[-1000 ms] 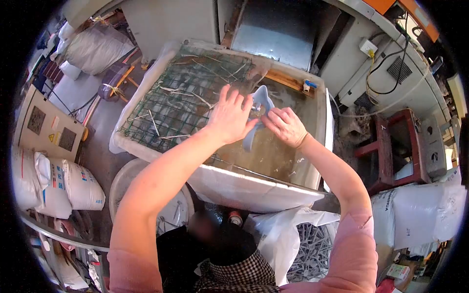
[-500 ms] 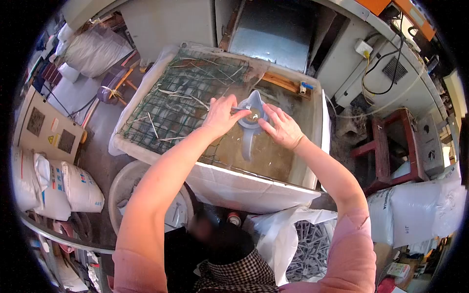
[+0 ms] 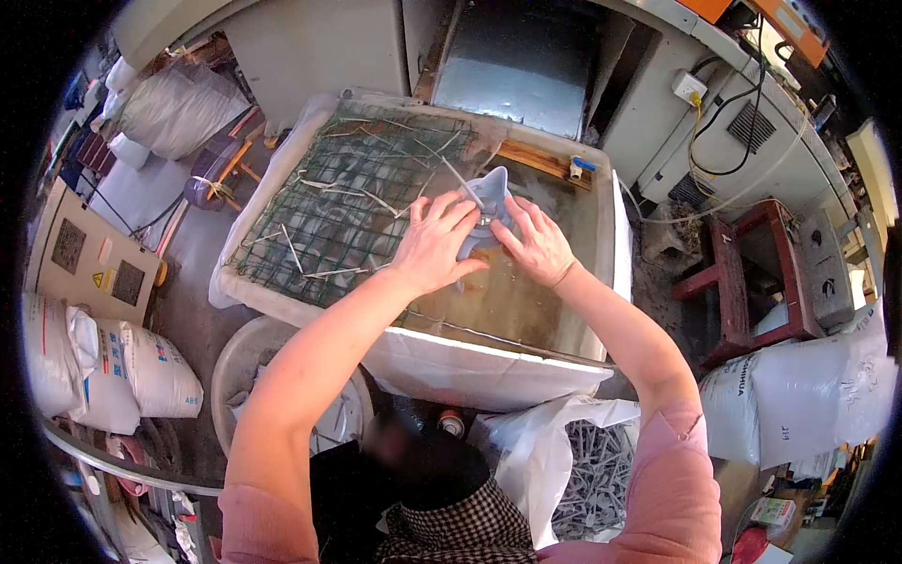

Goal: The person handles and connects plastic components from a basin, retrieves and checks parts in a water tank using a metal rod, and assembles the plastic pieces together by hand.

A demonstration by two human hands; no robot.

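A grey-blue plastic jug [image 3: 495, 185] with a pouring spout is held tilted above a water-filled tub [image 3: 573, 353]. My left hand [image 3: 434, 242] covers the jug's left side, fingers bent over its rim and thumb low by the handle, which is mostly hidden. A thin grey plastic stick [image 3: 458, 180] slants up and left from the jug, beside my left fingertips; whether they pinch it is unclear. My right hand [image 3: 540, 246] grips the jug's right wall, fingertips at the rim. Small bright bits show inside the jug's mouth.
Green wire mesh [image 3: 324, 202] with loose thin sticks covers the tub's left part. A blue-handled valve [image 3: 580, 167] sits at its back right corner. Nearer me are a round bin [image 3: 235, 362] and a white bag [image 3: 531, 451] of grey plastic sticks. Filled sacks [image 3: 160, 376] stand left.
The jug has turned and tilted, and its handle has gone behind my left hand. My left hand has shifted over the jug's side. The thin stick now points upward.
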